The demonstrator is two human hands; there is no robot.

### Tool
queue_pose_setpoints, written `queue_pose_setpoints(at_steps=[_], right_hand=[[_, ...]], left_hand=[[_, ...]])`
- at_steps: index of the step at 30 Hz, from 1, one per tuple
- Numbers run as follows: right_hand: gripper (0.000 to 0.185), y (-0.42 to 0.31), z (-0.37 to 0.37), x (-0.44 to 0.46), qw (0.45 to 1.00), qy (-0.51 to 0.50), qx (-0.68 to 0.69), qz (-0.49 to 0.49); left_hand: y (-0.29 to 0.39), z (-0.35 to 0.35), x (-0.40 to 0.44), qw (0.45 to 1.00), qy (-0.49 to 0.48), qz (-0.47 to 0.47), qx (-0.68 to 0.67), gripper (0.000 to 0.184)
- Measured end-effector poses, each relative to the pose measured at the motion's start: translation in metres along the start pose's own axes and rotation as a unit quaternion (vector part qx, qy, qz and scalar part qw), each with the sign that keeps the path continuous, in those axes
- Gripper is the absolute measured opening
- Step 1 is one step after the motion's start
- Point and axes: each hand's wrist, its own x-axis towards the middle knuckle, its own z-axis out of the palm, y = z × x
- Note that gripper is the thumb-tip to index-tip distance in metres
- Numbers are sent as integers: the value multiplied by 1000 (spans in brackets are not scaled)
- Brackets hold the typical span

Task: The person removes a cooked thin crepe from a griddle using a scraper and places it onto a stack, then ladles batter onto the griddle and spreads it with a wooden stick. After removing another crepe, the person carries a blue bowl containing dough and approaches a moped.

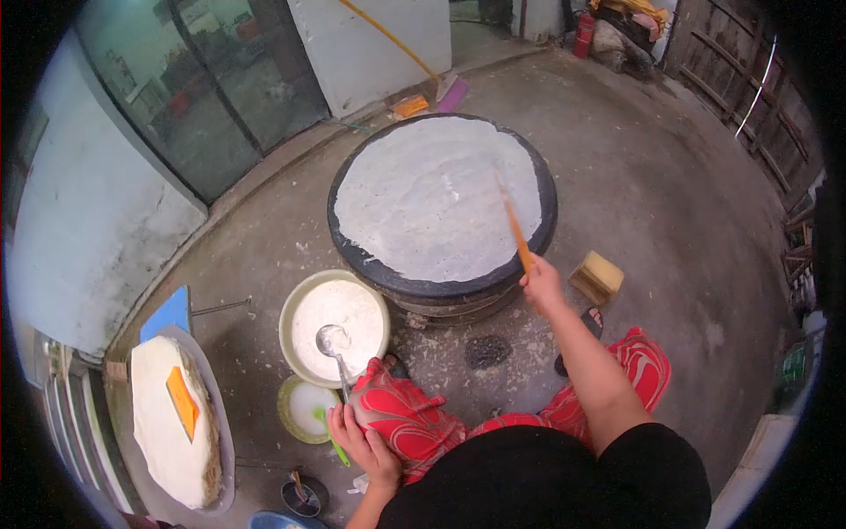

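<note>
My right hand [543, 285] is closed around the handle of a wooden batter spreader [518, 234], whose blurred far end lies over the right part of a large round griddle [548, 212]. A thin pale sheet of batter [423, 203] covers most of the griddle's dark top. In my left hand [366, 448], resting near my left knee, is the handle of a metal ladle [332, 340]. The ladle's bowl hangs over a wide basin [286, 326] of white batter [313, 309]. Below it stands a smaller green bowl [287, 414] of whitish liquid, with a green-handled utensil [338, 450] in it.
At left, a thick stack of pale sheets [172, 441] carries an orange scraper [182, 403]. A blue dustpan-like piece [167, 313] lies behind it. A yellow block [597, 278] sits right of the griddle. A small dark pot [304, 495] and blue basin [286, 520] stand lower left.
</note>
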Motion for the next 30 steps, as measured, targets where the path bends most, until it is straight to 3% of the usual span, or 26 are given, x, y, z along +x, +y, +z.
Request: queue_pose_setpoints(at_steps=[1, 2, 4, 6, 7, 8, 10, 12, 13, 14, 16, 17, 18, 21, 24, 28, 30], right_hand=[[35, 4, 1, -6, 997, -71, -5, 0], [34, 9, 4, -12, 982, -130, -85, -106], [34, 4, -2, -20, 975, -173, -117, -76], [34, 1, -16, -3, 998, -47, -34, -2], [35, 12, -21, 14, 993, 33, -68, -92], [35, 6, -26, 18, 975, 108, -170, -97], [34, -3, -31, 19, 997, 23, -61, -35], [35, -14, -27, -3, 983, -147, -97, -52], [34, -18, -27, -12, 973, -169, -145, -62], [34, -10, -29, -8, 973, -169, -146, -60], [33, 5, -35, 3, 994, 84, -42, -52], [32, 7, -44, 3, 991, 115, -56, -39], [32, 13, -47, 1, 991, 115, -57, -35], [34, 17, -53, -32, 998, -44, 46, -13], [34, 50, -52, -66, 995, -82, 59, 1], [36, 93, -54, -105, 997, -64, 46, 19], [41, 118, -56, -111, 998, -44, -29, -44]], left_hand=[[0, 0, 0, 1000, 2, -4, 0, 45], [1, 1, 0, 1000, 4, -8, -1, 45], [1, 2, -1, 1000, 4, -8, -6, 45], [1, 2, -1, 1000, 7, -9, -9, 45], [-1, 2, -2, 1000, 6, -9, 0, 45], [-2, 1, -3, 1000, 5, -8, 10, 45], [-2, 1, -2, 1000, 8, -6, 8, 45], [-1, 2, -2, 1000, 10, -5, 4, 45], [-1, 3, -1, 1000, 14, -6, -1, 45], [0, 3, -2, 1000, 16, -9, -5, 46], [0, 2, -2, 1000, 11, -9, -3, 46], [0, 1, -1, 1000, 7, -8, 1, 46], [0, 1, -2, 1000, 3, -9, 3, 46], [2, 3, -2, 999, -4, -28, -15, 45], [0, 3, -1, 1000, 0, -17, -11, 46], [-2, 4, -1, 1000, 1, -5, -25, 46], [-1, 5, 0, 1000, -2, -1, -31, 46]])
